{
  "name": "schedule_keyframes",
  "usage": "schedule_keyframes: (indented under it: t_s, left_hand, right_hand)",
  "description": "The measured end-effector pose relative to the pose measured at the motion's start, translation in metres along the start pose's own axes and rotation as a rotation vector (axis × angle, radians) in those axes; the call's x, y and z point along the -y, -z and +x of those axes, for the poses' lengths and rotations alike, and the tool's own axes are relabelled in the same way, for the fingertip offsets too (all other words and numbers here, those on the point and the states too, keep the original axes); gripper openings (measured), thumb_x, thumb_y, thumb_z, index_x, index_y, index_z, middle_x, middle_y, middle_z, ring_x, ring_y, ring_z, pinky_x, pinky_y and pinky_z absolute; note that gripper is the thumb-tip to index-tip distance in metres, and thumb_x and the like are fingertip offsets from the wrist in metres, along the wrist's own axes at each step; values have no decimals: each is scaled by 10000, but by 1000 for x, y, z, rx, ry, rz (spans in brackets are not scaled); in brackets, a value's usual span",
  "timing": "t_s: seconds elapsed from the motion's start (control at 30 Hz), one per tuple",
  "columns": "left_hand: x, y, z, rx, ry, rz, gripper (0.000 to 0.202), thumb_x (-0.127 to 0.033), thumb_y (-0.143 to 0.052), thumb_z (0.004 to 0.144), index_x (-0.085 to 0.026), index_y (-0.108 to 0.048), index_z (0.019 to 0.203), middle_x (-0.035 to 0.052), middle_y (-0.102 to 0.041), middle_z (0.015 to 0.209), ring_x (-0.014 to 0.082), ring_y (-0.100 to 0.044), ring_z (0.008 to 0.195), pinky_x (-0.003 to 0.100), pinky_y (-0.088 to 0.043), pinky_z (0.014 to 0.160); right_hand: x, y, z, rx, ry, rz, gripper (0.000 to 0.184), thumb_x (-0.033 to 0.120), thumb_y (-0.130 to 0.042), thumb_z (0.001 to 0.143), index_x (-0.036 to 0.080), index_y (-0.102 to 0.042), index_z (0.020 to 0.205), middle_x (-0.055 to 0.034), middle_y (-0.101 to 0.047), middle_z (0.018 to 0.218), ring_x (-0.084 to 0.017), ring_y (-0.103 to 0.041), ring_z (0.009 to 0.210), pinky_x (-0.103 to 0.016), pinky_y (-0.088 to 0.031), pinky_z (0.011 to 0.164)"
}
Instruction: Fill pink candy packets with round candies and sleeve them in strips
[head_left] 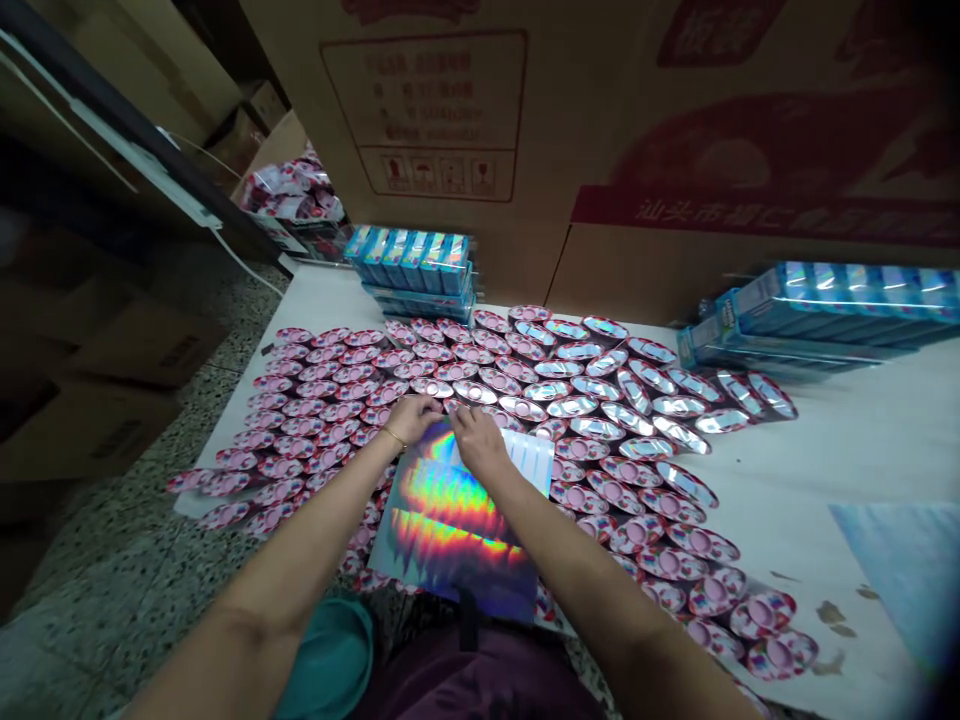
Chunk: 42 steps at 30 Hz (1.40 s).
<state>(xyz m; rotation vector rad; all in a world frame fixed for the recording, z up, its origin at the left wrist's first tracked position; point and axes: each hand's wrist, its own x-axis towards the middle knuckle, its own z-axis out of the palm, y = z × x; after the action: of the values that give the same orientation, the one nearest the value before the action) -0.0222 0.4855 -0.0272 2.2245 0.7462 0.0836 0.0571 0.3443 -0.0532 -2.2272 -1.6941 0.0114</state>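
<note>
My left hand (412, 418) and my right hand (478, 440) meet near the middle of the table, fingertips pinched and almost touching. Whatever is between the fingertips is too small or hidden to make out. Beneath my hands and forearms lies a shiny rainbow holographic sheet (450, 530), its near edge close to my body. A pale, lined sheet (531, 458) shows beside my right wrist. Many oval pieces with pink round centres (322, 425) spread around both hands. Several ovals to the right (600, 428) have silvery, shiny strips in their middles.
Stacked blue boxes (412, 265) stand at the back left, with more blue boxes (832, 305) at the back right. Behind the white table (795, 480) rises a large cardboard carton (555, 130). An open box of wrapped items (292, 190) sits beyond the left corner. Another shiny sheet (907, 560) lies right.
</note>
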Motion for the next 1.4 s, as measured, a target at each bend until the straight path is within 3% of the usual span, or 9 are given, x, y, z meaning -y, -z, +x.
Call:
schedule_keyframes:
  t_s: [0.17, 0.3, 0.43, 0.53, 0.7, 0.83, 0.97, 1.13, 1.4]
  left_hand:
    - [0, -4, 2, 81, 56, -254, 140, -327, -605, 536, -189, -603, 555, -9, -577, 550, 135, -491, 580, 228, -378, 571]
    - [1, -6, 6, 128, 20, -143, 145, -327, -579, 573, -184, -607, 575, -9, -567, 551, 132, -482, 567, 234, -370, 565]
    - [-3, 1, 7, 105, -116, 143, 98, -279, -580, 617, -195, -630, 606, 24, -599, 660, 175, -521, 704, 282, -373, 682]
    - [-22, -3, 2, -8, -168, 145, 118, -283, -606, 620, -215, -656, 703, 48, -619, 878, 225, -495, 925, 317, -353, 789]
    - [-77, -49, -17, 253, -1, -481, 357, -460, -471, 736, -184, -642, 884, 58, -642, 867, 177, -551, 817, 267, -399, 696]
    - [-104, -93, -26, 294, 121, -772, 341, -333, -658, 605, -141, -615, 883, 22, -627, 732, 103, -540, 625, 222, -399, 622]
    - [-114, -125, -23, 232, 176, -809, 303, -233, -649, 590, -125, -592, 867, -12, -578, 608, 88, -514, 539, 229, -406, 591]
    - [-127, -157, -15, -7, 47, -407, 221, -214, -587, 641, -168, -578, 856, -38, -529, 548, 105, -503, 544, 227, -379, 583]
    - [-145, -169, -16, -71, 0, 121, 292, -233, -516, 727, -193, -534, 1015, 38, -630, 752, 175, -571, 735, 263, -372, 659]
  right_hand:
    - [-2, -6, -15, -66, 32, 5, 380, 109, -358, 828, 117, -447, 1196, -142, -489, 1134, -240, -423, 946, -357, -388, 745]
    - [3, 0, -23, -148, -38, 122, 266, 150, -379, 842, 161, -569, 1028, -105, -525, 1112, -213, -445, 946, -343, -378, 778]
    - [5, 31, -38, -265, -232, 532, 157, 204, -461, 808, 199, -616, 783, -46, -589, 870, -158, -502, 839, -294, -394, 756]
    - [-8, 60, -59, -361, -389, 880, 131, 236, -503, 765, 196, -605, 693, -18, -577, 767, -132, -526, 767, -252, -407, 697]
    - [-42, 83, -93, -458, -667, 1178, 156, 326, -565, 694, 183, -608, 653, -3, -585, 696, -132, -525, 683, -248, -393, 639]
    - [-59, 79, -116, -522, -865, 1292, 204, 378, -589, 662, 176, -619, 674, 24, -557, 578, -106, -470, 525, -233, -364, 540]
    - [-79, 69, -134, -638, -922, 1130, 229, 390, -603, 648, 168, -639, 697, 2, -588, 648, -125, -501, 596, -248, -385, 597]
    - [-109, 56, -145, -683, -853, 667, 217, 364, -546, 709, 170, -643, 697, -26, -587, 711, -153, -512, 699, -277, -379, 700]
    - [-124, 51, -143, -496, -804, 172, 156, 274, -521, 762, 186, -642, 719, -44, -571, 788, -179, -444, 789, -294, -295, 722]
